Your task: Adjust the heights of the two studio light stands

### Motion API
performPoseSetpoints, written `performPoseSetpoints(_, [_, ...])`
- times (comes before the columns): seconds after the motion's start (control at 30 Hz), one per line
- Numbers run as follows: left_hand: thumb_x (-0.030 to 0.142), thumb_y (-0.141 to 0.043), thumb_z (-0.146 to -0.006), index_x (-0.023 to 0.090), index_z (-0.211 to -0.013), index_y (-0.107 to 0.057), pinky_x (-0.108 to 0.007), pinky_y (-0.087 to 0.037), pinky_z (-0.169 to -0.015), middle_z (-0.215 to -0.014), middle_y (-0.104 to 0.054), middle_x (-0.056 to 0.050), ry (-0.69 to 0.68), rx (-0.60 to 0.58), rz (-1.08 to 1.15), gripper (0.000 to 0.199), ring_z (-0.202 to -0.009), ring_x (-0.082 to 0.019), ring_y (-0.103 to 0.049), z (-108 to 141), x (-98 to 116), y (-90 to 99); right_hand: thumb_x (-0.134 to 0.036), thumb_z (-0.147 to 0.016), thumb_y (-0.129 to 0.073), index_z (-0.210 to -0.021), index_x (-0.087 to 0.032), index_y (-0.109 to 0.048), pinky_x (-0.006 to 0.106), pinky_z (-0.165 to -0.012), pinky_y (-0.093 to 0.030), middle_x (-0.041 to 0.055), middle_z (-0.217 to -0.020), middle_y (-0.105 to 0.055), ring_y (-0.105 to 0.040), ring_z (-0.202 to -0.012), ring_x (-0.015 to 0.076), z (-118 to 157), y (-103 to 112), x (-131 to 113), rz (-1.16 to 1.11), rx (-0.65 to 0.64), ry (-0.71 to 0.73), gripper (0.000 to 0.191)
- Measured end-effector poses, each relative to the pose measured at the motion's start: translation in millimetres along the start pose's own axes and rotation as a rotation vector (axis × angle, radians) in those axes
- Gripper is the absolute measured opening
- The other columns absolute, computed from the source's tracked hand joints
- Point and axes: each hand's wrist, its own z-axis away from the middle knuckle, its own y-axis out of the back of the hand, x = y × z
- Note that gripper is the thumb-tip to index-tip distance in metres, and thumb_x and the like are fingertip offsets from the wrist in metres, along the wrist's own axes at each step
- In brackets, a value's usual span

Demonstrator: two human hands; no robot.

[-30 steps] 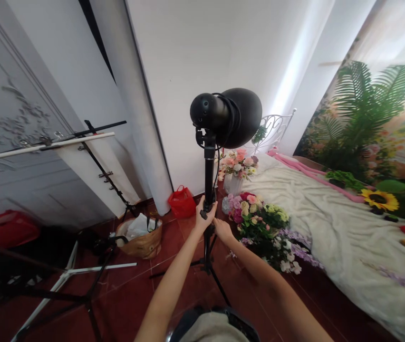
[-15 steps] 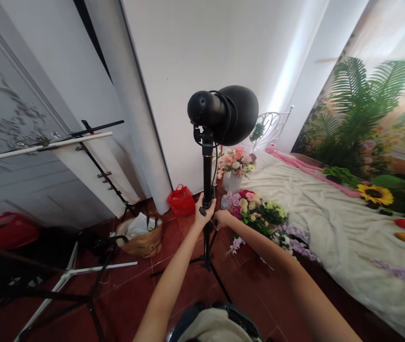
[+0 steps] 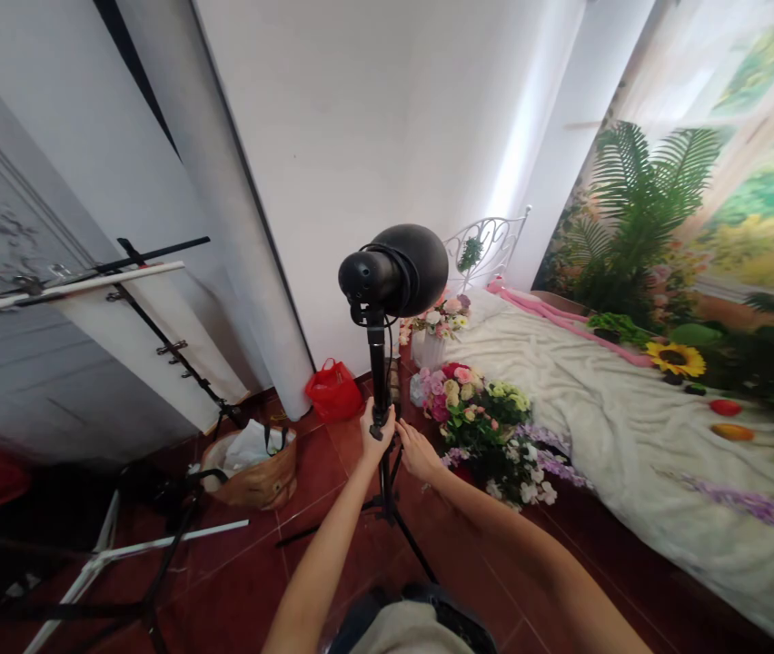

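Black lamp [image 3: 421, 272] atop its stand [image 3: 377, 368]

Left hand [image 3: 376, 438] below the lamp, clasped round the stand; right hand [image 3: 421, 454] at its side, grip I can't tell.

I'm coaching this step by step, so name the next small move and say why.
Perhaps close the right hand on the black stand, just below the left hand: the left is wrapped around it, while the right lies open beside it. The bulky black lamp head sits on top, so a second hold would likely steady it.
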Motion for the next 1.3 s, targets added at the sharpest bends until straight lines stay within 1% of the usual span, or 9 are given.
performPoseSetpoints(0.17, [0.032,-0.061,-0.074,0.019,-0.079,-0.055,-0.025,-0.049,-0.068,-0.070,-0.061,0.000,-0.004,-0.039,-0.017,0.016,-0.069,-0.014,-0.061,-3.7,5.7,1.4,-0.009,-0.071,-0.043,-0.142,-0.010,-0.022,0.037,-0.104,-0.033,0.0157,-0.143,-0.033,-0.032,-0.130,0.0225,0.3,0.8,-0.9,-0.053,-0.002,-0.007,0.074])
performPoseSetpoints(0.4, [0.035,-0.061,-0.075,0.019,-0.080,-0.053,-0.025,-0.049,-0.066,-0.073,-0.063,-0.002,0.038,-0.093,0.006,0.019,-0.071,-0.014,-0.062,-0.4,4.5,7.2,-0.010,-0.068,-0.045,-0.142,-0.011,-0.019,0.037,-0.105,-0.033,0.0150,-0.144,-0.030,-0.026,-0.133,0.0220,3.1,0.9,-5.9,-0.123,0.036,0.001,0.079])
performPoseSetpoints(0.57, [0.034,-0.060,-0.077,0.019,-0.083,-0.051,-0.024,-0.048,-0.066,-0.074,-0.061,-0.001,0.016,-0.080,-0.017,0.018,-0.072,-0.014,-0.062,3.4,-5.1,9.6,-0.009,-0.068,-0.044,-0.143,-0.012,-0.020,0.038,-0.107,-0.031,0.0150,-0.145,-0.028,-0.026,-0.133,0.0224,3.0,1.7,-8.3,-0.130,0.057,0.010,0.079])
performPoseSetpoints(0.7, [0.036,-0.060,-0.077,0.019,-0.082,-0.050,-0.023,-0.047,-0.060,-0.074,-0.061,-0.001,0.050,-0.070,-0.016,0.020,-0.066,-0.013,-0.060,7.7,-11.8,7.2,-0.008,-0.067,-0.045,-0.143,-0.013,-0.020,0.038,-0.106,-0.032,0.0147,-0.145,-0.028,-0.026,-0.133,0.0227,2.2,1.6,-7.7,-0.133,0.041,-0.019,0.080])
performPoseSetpoints(0.83, [0.035,-0.061,-0.076,0.019,-0.080,-0.051,-0.025,-0.048,-0.065,-0.074,-0.062,-0.001,0.046,-0.058,0.002,0.020,-0.069,-0.014,-0.061,6.6,-7.5,5.1,-0.009,-0.069,-0.046,-0.142,-0.012,-0.021,0.038,-0.108,-0.029,0.0148,-0.143,-0.031,-0.026,-0.133,0.0225,2.9,3.8,-7.3,-0.130,0.030,-0.030,0.077])
performPoseSetpoints(0.93, [0.033,-0.061,-0.076,0.018,-0.080,-0.053,-0.027,-0.050,-0.071,-0.077,-0.063,-0.002,0.019,-0.099,0.032,0.018,-0.073,-0.014,-0.062,-0.8,5.3,5.6,-0.009,-0.070,-0.045,-0.141,-0.013,-0.022,0.038,-0.108,-0.029,0.0142,-0.143,-0.032,-0.027,-0.132,0.0218,3.8,7.5,-8.8,-0.135,0.029,-0.027,0.075])
performPoseSetpoints(1.0, [0.032,-0.061,-0.076,0.018,-0.082,-0.055,-0.028,-0.050,-0.072,-0.078,-0.063,-0.003,0.009,-0.120,0.043,0.017,-0.073,-0.014,-0.062,-9.0,19.6,6.5,-0.009,-0.071,-0.045,-0.141,-0.015,-0.022,0.037,-0.106,-0.031,0.0136,-0.143,-0.031,-0.028,-0.132,0.0218,3.6,9.3,-10.8,-0.141,0.024,-0.039,0.074])
performPoseSetpoints(1.23, [0.031,-0.064,-0.074,0.017,-0.084,-0.058,-0.026,-0.050,-0.067,-0.072,-0.062,-0.002,-0.114,-0.102,0.040,0.018,-0.068,-0.014,-0.061,-58.9,97.4,6.1,-0.010,-0.071,-0.045,-0.142,-0.015,-0.019,0.037,-0.102,-0.035,0.0147,-0.145,-0.027,-0.029,-0.131,0.0233,2.2,8.7,-14.0,-0.139,-0.012,-0.098,0.076])
performPoseSetpoints(1.3, [0.032,-0.064,-0.073,0.017,-0.084,-0.058,-0.026,-0.051,-0.068,-0.068,-0.061,-0.001,-0.150,-0.111,0.061,0.019,-0.069,-0.015,-0.061,-71.5,112.8,5.4,-0.010,-0.071,-0.045,-0.143,-0.016,-0.019,0.037,-0.102,-0.035,0.0140,-0.146,-0.027,-0.028,-0.132,0.0227,2.9,8.9,-13.1,-0.140,-0.021,-0.100,0.076])
